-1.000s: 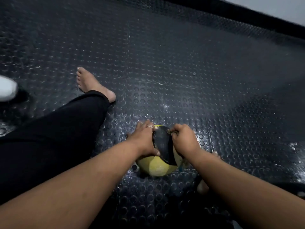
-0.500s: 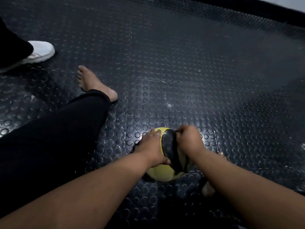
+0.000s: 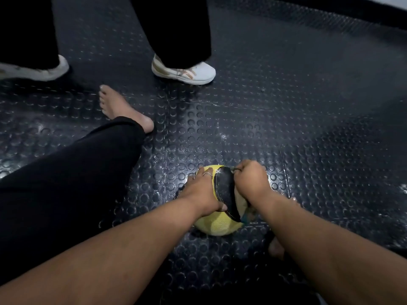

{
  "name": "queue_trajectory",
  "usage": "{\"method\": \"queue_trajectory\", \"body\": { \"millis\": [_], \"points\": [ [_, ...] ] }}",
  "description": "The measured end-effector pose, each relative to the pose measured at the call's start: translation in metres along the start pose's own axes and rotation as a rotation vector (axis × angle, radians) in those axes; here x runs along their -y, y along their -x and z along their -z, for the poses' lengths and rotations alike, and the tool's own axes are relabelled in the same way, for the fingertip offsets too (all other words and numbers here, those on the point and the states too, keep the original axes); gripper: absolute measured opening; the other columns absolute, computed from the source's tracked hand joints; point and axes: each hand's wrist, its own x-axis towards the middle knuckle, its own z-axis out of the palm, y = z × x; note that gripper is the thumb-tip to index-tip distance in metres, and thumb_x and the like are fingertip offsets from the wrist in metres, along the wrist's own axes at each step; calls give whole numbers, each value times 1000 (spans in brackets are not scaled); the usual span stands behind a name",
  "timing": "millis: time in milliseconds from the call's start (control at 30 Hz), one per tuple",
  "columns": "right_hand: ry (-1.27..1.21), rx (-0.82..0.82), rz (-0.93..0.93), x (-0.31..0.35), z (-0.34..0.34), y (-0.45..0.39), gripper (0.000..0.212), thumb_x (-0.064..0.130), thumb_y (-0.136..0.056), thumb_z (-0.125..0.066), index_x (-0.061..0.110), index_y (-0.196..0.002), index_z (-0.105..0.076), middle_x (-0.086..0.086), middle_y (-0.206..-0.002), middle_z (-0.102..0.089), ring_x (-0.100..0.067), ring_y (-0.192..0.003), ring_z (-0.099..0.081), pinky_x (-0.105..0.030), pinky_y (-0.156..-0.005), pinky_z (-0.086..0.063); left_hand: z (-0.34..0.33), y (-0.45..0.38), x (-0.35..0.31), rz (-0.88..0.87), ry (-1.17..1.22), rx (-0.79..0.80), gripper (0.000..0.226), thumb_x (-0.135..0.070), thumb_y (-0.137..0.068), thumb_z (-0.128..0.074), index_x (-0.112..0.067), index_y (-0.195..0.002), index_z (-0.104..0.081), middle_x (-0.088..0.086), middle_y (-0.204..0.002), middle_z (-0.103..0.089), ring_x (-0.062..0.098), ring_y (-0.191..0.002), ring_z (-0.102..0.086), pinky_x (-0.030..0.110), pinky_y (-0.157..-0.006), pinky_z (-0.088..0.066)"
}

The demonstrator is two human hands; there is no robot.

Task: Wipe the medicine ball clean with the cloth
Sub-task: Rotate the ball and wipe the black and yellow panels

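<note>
Yellow medicine ball (image 3: 217, 223), no readable lettering, between both hands.

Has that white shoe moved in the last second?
Yes. The white shoe has stepped rightward across the studded floor, from the left edge to beyond the bare foot.

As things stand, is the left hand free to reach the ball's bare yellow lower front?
Probably yes. The left hand lies on the medicine ball just above that patch, nothing lies between, and the right hand works the other side.
</note>
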Motion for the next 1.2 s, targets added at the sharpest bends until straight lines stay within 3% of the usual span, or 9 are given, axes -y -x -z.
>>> {"method": "queue_trajectory", "body": {
  "millis": [100,233,500,600,700,967,1200],
  "points": [
    [6,7,59,3,-1,7,18,6,-85,-52,7,-90,-69,-11,-92,-68,-26,-88,-61,-20,-68,-38,3,-1,4,13,29,-8,120,-39,-70,-86,-20,-157,-5,-2,-164,2,25,-150,-8,41,-121,-19],
    [-8,4,189,-1,-10,46,16,8,-85,-52,9,-88,-68,-8,-92,-61,-20,-79,-58,-18,-71,-38,5,-4,5,1,40,-17,116,-39,-69,-86,-17,-156,-12,1,-164,-6,26,-148,-18,39,-118,-25],
    [5,46,63,6,3,1,17,6,-88,-51,7,-92,-67,-12,-93,-66,-24,-88,-61,-19,-72,-39,6,0,8,-16,34,5,120,-40,-70,-85,-19,-157,-5,-1,-164,1,24,-150,-9,41,-121,-18],
    [46,11,145,6,2,22,17,7,-88,-50,5,-94,-66,-11,-97,-59,-23,-92,-55,-23,-82,-39,6,1,8,0,37,-2,120,-40,-70,-85,-20,-157,-5,-3,-164,1,25,-150,-7,42,-121,-17],
    [41,-13,236,-1,0,44,15,9,-88,-52,6,-96,-64,-2,-93,-46,-18,-88,-48,-22,-81,-35,5,1,5,-4,12,-8,121,-41,-69,-86,-19,-157,-6,-3,-164,0,25,-150,-8,43,-121,-19],
    [77,60,101,9,4,-4,16,7,-86,-51,6,-89,-67,-14,-94,-66,-27,-88,-59,-22,-70,-37,6,0,4,-13,-28,40,119,-43,-74,-82,-21,-157,0,0,-164,6,28,-150,-7,45,-121,-19],
    [54,-20,252,4,-7,42,16,10,-88,-50,9,-92,-65,-7,-97,-53,-22,-91,-53,-26,-80,-38,3,-1,4,-6,1,-3,117,-44,-71,-84,-21,-156,-8,-2,-164,0,26,-150,-10,44,-120,-22]
  ]
}}
